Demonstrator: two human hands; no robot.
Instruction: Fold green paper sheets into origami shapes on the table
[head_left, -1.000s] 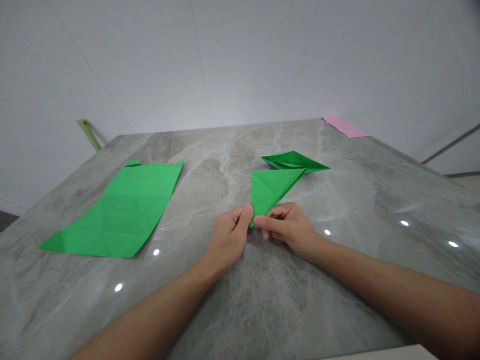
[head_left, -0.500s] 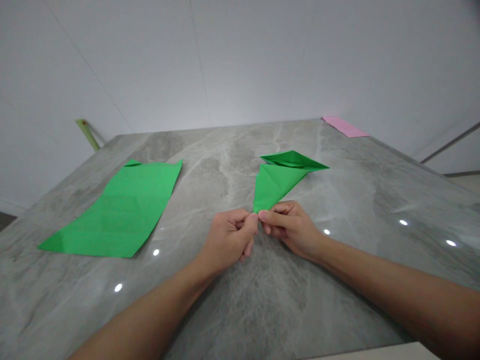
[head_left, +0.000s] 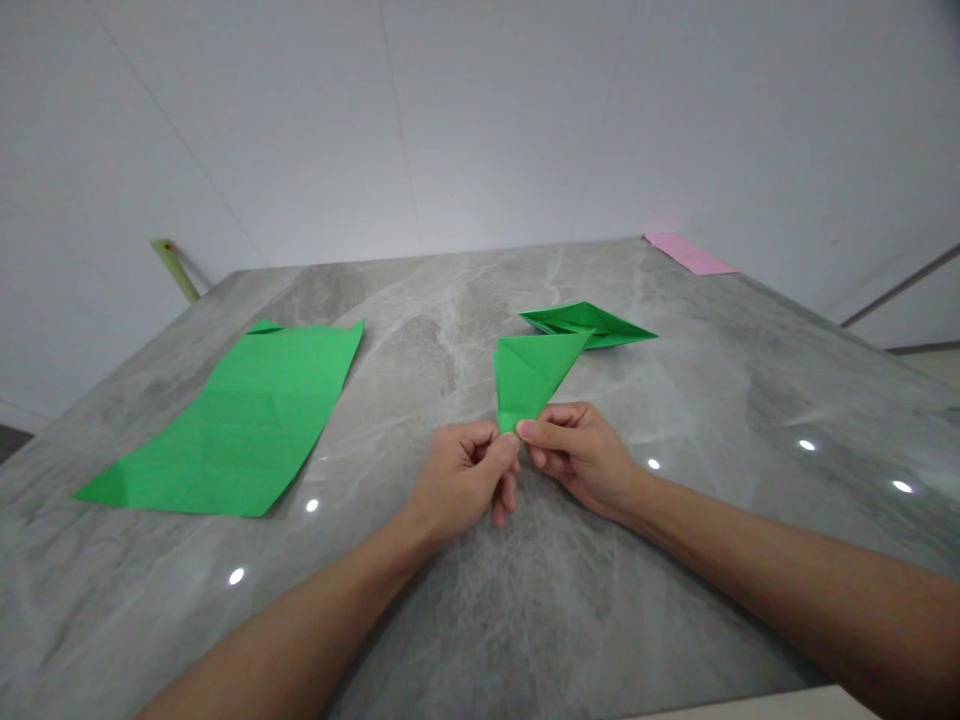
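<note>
Between my two hands is a folded piece of green paper, wide at its far end and narrow at the end near me. My left hand pinches the narrow end between thumb and fingers. Beside it, my right hand pinches the lower right edge of the same paper. The paper's lowest tip is hidden behind my fingertips. Just beyond its far corner lies a second folded green paper shape, pointed at both ends and partly covered by the held one.
A creased green paper sheet lies on the left of the grey marble-patterned table. Pink paper rests at the far right by the white wall. A light green strip leans at the back left. Something white shows at the bottom edge.
The far end of the held paper has swung left, uncovering more of the shape behind it. Both hands keep their pinch and have barely shifted.
</note>
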